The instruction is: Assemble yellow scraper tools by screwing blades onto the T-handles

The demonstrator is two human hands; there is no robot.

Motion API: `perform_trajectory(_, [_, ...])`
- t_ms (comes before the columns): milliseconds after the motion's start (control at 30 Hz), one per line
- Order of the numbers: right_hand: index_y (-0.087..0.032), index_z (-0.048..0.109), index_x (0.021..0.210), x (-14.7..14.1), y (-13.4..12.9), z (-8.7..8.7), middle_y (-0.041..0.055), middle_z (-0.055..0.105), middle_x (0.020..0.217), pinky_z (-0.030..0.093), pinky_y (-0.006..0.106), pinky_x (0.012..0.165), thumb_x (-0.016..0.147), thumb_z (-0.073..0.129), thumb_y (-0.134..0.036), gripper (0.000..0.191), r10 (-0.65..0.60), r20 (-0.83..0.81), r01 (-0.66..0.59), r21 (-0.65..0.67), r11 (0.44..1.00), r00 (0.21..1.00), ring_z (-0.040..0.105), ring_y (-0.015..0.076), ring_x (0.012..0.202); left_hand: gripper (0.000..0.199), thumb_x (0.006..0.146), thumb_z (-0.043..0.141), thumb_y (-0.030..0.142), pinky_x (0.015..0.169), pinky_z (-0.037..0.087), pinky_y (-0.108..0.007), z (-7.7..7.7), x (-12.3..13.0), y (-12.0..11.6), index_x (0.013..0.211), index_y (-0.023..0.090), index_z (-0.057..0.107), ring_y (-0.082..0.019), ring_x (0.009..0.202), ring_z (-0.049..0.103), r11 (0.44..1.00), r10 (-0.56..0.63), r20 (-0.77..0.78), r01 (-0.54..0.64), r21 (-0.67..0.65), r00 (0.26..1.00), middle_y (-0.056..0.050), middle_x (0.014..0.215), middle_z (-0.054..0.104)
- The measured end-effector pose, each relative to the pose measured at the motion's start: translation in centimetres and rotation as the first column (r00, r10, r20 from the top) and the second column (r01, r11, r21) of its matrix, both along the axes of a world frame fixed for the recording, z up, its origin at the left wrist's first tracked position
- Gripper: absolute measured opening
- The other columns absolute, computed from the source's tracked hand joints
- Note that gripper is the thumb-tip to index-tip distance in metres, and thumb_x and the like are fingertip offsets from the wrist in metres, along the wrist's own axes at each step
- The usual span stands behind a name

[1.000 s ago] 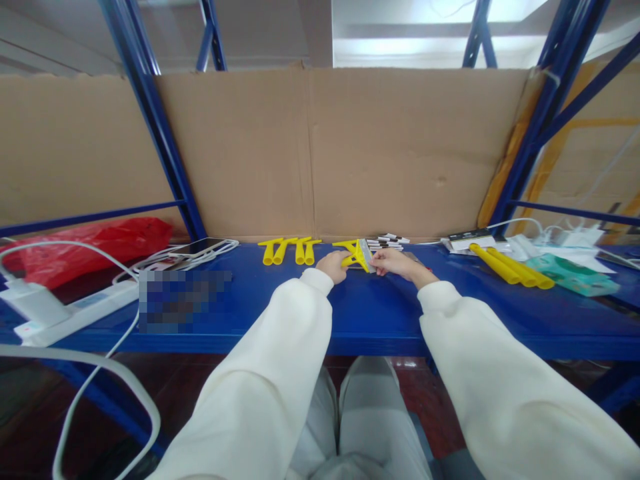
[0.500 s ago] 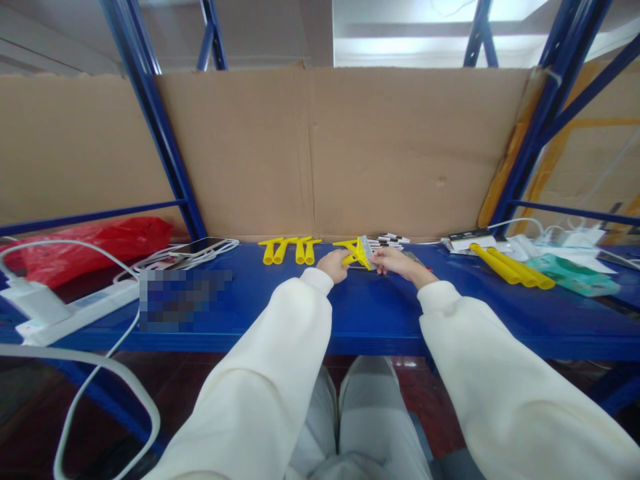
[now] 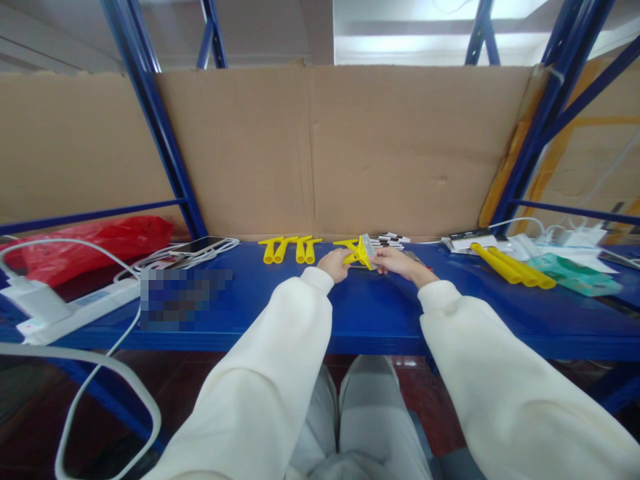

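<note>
My left hand (image 3: 335,265) is closed around the narrow end of a yellow scraper (image 3: 361,253) with a grey-white strip along its wide head. On the strip's right side, my right hand (image 3: 397,261) has its fingers pinched at the edge; what exactly lies between them is too small to tell. Just behind the scraper lies another yellow T-shaped piece (image 3: 345,243), partly covered. Several yellow T-shaped handles (image 3: 290,249) lie in a row left of my left hand. Black-and-white small packets (image 3: 393,241) lie behind my right hand.
Yellow tubes (image 3: 511,267) and a green packet (image 3: 575,274) lie at the right. Left are a phone (image 3: 199,246) with white cables, a red plastic bag (image 3: 100,247) and a white power strip (image 3: 90,310). A cardboard panel (image 3: 345,147) closes the back of the blue table (image 3: 375,313).
The scraper's head has tilted very slightly between my hands. Both hands keep nearly the same place and grip.
</note>
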State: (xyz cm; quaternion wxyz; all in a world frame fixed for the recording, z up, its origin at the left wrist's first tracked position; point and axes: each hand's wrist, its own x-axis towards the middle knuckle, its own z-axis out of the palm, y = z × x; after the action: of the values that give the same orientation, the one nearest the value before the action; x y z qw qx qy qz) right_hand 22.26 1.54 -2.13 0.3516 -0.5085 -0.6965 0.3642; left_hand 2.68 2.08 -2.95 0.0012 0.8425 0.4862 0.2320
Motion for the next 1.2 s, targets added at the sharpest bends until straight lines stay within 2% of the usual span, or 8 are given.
perform_trajectory(100, [-0.019,0.053,0.062,0.2,0.2,-0.1,-0.0045,0.051,0.045,0.032,0.021,0.045,0.080,0.070,-0.029,0.026,0.020,-0.003,-0.020,0.015,1.000,1.000,0.043,0.0080,0.043,0.052,0.086,0.056,0.011,0.109,0.044,-0.033,-0.2,0.0,0.1,0.138,0.015,0.055,-0.023,0.126,0.057,1.000,-0.015,0.003,0.015,0.020,1.000,-0.011,0.137,0.061])
perform_trajectory(200, [-0.019,0.054,0.064,0.2,0.4,-0.3,-0.0045,0.050,0.047,0.031,0.022,0.046,0.076,0.073,-0.039,0.030,0.039,-0.035,-0.037,0.042,0.998,0.999,0.041,0.0086,0.045,0.063,0.086,0.055,0.009,0.107,0.045,-0.035,-0.3,0.0,-0.1,0.147,0.020,0.044,-0.022,0.125,0.058,0.996,-0.054,-0.008,0.055,0.067,0.998,-0.010,0.136,0.061])
perform_trajectory(467, [-0.019,0.051,0.063,0.3,0.8,-1.1,-0.0053,0.047,0.050,0.030,0.024,0.049,0.071,0.072,-0.051,0.039,0.114,-0.067,-0.111,0.055,0.992,0.991,0.040,0.0086,0.048,0.056,0.095,0.047,0.019,0.095,0.050,-0.030,0.3,0.4,-1.5,0.148,0.037,0.043,-0.021,0.113,0.063,0.997,-0.016,-0.265,0.035,0.070,0.964,-0.006,0.122,0.059])
perform_trajectory(600, [-0.019,0.052,0.063,0.3,0.8,-1.3,-0.0047,0.047,0.050,0.031,0.023,0.048,0.073,0.072,-0.049,0.037,0.120,-0.050,-0.121,-0.012,0.993,0.991,0.041,0.0089,0.047,0.052,0.098,0.043,0.021,0.093,0.050,-0.030,0.6,0.4,-1.8,0.147,0.038,0.045,-0.021,0.111,0.063,0.999,-0.002,-0.310,0.017,0.046,0.951,-0.006,0.119,0.059])
perform_trajectory(733, [-0.019,0.055,0.070,0.3,0.6,-1.0,-0.0044,0.051,0.053,0.034,0.022,0.048,0.074,0.075,-0.044,0.033,0.140,-0.141,-0.158,-0.126,0.979,0.980,0.045,0.0088,0.049,0.052,0.098,0.044,0.023,0.091,0.051,-0.029,0.7,0.4,-2.0,0.146,0.039,0.045,-0.020,0.110,0.064,0.999,-0.001,-0.303,0.016,0.045,0.953,-0.006,0.117,0.059])
perform_trajectory(800, [-0.019,0.055,0.073,0.3,0.6,-0.8,-0.0040,0.053,0.055,0.036,0.021,0.048,0.077,0.073,-0.042,0.030,0.100,-0.207,-0.130,-0.137,0.982,0.973,0.047,0.0091,0.050,0.052,0.097,0.045,0.022,0.090,0.052,-0.028,0.8,0.5,-2.1,0.146,0.040,0.047,-0.020,0.108,0.064,0.999,-0.005,-0.291,0.019,0.044,0.957,-0.006,0.117,0.060])
perform_trajectory(967, [-0.019,0.055,0.070,0.2,0.9,-0.6,-0.0029,0.054,0.055,0.037,0.020,0.049,0.084,0.066,-0.035,0.024,-0.064,-0.256,0.051,-0.058,0.997,0.965,0.047,0.0088,0.049,0.051,0.096,0.045,0.020,0.089,0.051,-0.027,0.9,0.8,-2.5,0.143,0.039,0.051,-0.021,0.107,0.065,0.997,-0.052,-0.286,0.067,0.041,0.957,-0.006,0.113,0.061])
perform_trajectory(1200, [-0.019,0.054,0.067,0.0,1.3,-0.8,-0.0030,0.054,0.058,0.040,0.022,0.052,0.076,0.070,-0.044,0.031,-0.106,-0.234,0.122,0.058,0.991,0.967,0.049,0.0104,0.055,0.049,0.097,0.043,0.022,0.088,0.051,-0.026,0.7,0.9,-2.5,0.142,0.039,0.053,-0.019,0.102,0.064,0.989,-0.103,-0.295,0.130,0.074,0.950,-0.005,0.110,0.061])
